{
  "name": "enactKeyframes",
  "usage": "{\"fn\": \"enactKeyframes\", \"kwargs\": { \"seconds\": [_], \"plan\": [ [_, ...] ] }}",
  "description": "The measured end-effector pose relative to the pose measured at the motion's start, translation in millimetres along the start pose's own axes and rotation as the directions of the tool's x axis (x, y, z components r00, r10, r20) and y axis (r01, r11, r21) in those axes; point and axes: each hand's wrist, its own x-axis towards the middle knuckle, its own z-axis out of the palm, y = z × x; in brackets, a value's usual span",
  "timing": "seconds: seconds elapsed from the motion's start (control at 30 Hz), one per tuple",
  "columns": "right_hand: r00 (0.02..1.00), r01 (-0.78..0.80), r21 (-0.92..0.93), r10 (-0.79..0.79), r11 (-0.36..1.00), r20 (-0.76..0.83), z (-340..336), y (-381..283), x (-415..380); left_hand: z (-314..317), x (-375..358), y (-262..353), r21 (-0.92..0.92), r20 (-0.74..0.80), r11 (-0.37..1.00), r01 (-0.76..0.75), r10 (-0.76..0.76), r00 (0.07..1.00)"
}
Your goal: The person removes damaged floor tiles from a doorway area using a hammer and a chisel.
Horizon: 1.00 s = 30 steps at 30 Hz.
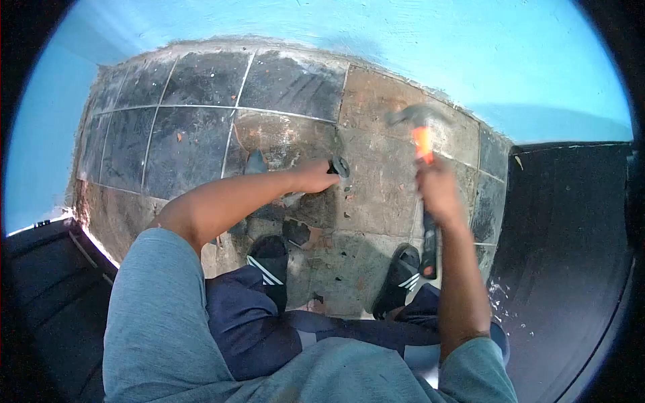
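My right hand (438,191) is wrapped round the grip of a claw hammer (422,142), raised above the floor at the right. Its metal head is blurred, its neck is orange and its black handle runs back toward my right foot. Low over the floor in the middle, my left hand (316,176) is closed round what looks like a chisel (341,166) with a round dark guard. The rest of that tool is hidden by my fingers. Around the left hand lie broken dark tile pieces (256,162) on rough, bared floor (282,138).
Dark tiles (195,144) with pale joints cover the floor's left and back. A blue wall (376,30) bounds the far side. My sandals (270,258) stand close by, with a loose tile shard (296,232) beside the left one. A dark panel (564,221) stands at the right.
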Motion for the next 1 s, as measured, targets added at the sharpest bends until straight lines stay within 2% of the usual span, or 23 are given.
{"fn": "enactKeyframes", "kwargs": {
  "seconds": [0.07, 0.1, 0.13, 0.17, 0.23, 0.27, 0.33, 0.37, 0.4, 0.47, 0.53, 0.57, 0.6, 0.67, 0.73, 0.8, 0.9, 0.93, 0.97, 1.0],
  "plan": [
    [0.986, -0.005, 0.138, 0.027, 0.990, -0.162, -36, -23, 15, 3, 5, -4, -0.029, -0.028, 0.999, -0.045, 0.044, 0.999],
    [0.960, 0.021, 0.137, 0.018, 0.990, -0.279, -51, -41, 16, 4, 6, -6, -0.018, -0.053, 0.998, -0.060, 0.059, 0.997],
    [0.938, 0.055, 0.172, 0.008, 0.984, -0.347, -63, -53, 16, 3, 5, -6, -0.006, -0.076, 0.997, -0.074, 0.073, 0.994],
    [0.916, 0.156, 0.244, -0.048, 0.957, -0.397, -69, -52, 21, 2, 5, -6, 0.014, -0.069, 0.998, -0.059, 0.060, 0.996],
    [0.829, 0.241, 0.240, -0.071, 0.940, -0.555, -64, -34, 37, -3, 5, -2, 0.059, -0.054, 0.998, -0.033, 0.036, 0.998],
    [0.846, 0.194, 0.176, -0.074, 0.965, -0.528, -52, -20, 37, -1, 4, -1, 0.061, -0.085, 0.996, -0.065, 0.070, 0.994],
    [0.913, 0.152, -0.071, -0.168, 0.986, -0.372, -9, 9, 27, 3, 5, -4, 0.072, -0.151, 0.989, -0.129, 0.139, 0.979],
    [0.948, 0.173, -0.247, -0.229, 0.954, -0.222, 17, 33, 22, 4, 6, -4, 0.108, -0.136, 0.987, -0.122, 0.136, 0.981],
    [0.970, 0.232, -0.342, -0.193, 0.910, 0.145, 41, 80, 30, 6, 7, -5, 0.143, -0.123, 0.983, -0.115, 0.133, 0.983],
    [0.960, -0.089, -0.096, 0.111, 0.991, 0.258, 76, 70, 4, 5, 8, -1, 0.201, -0.062, 0.976, -0.089, 0.103, 0.993],
    [0.975, -0.112, -0.076, 0.125, 0.991, 0.186, 55, 37, -4, 1, 3, 10, 0.238, 0.030, 0.970, -0.046, 0.040, 0.999],
    [0.979, -0.130, -0.066, 0.139, 0.989, 0.150, 47, 28, -9, 1, 0, 8, 0.217, 0.026, 0.975, -0.052, 0.048, 0.999],
    [0.979, -0.097, -0.070, 0.108, 0.993, 0.173, 35, 40, 7, 0, 0, 8, 0.197, 0.021, 0.978, -0.065, 0.062, 0.998],
    [0.996, 0.052, -0.167, -0.040, 0.985, 0.074, -4, 43, 30, 0, 1, 10, 0.183, -0.024, 0.980, -0.080, 0.086, 0.996],
    [0.996, -0.010, 0.014, 0.011, 1.000, -0.086, -35, 17, 38, -1, -2, 11, 0.202, -0.102, 0.976, -0.078, 0.100, 0.990],
    [0.955, 0.041, 0.156, 0.007, 0.987, -0.295, -52, -3, 43, 0, 0, 7, 0.166, -0.133, 0.984, -0.058, 0.081, 0.988],
    [0.874, 0.107, 0.217, 0.012, 0.970, -0.485, -36, -6, 44, 0, 1, 5, 0.162, -0.149, 0.986, -0.035, 0.059, 0.987],
    [0.841, 0.114, -0.009, -0.101, 0.993, -0.531, -19, 20, 50, -1, 1, 7, 0.168, -0.149, 0.985, -0.032, 0.058, 0.987],
    [0.860, 0.114, 0.010, -0.094, 0.993, -0.502, 9, 34, 42, -1, -2, 9, 0.168, -0.152, 0.985, -0.036, 0.062, 0.986],
    [0.912, 0.158, -0.093, -0.181, 0.983, -0.367, 29, 39, 24, -2, -5, 10, 0.169, -0.156, 0.985, -0.039, 0.066, 0.986]
  ]
}}
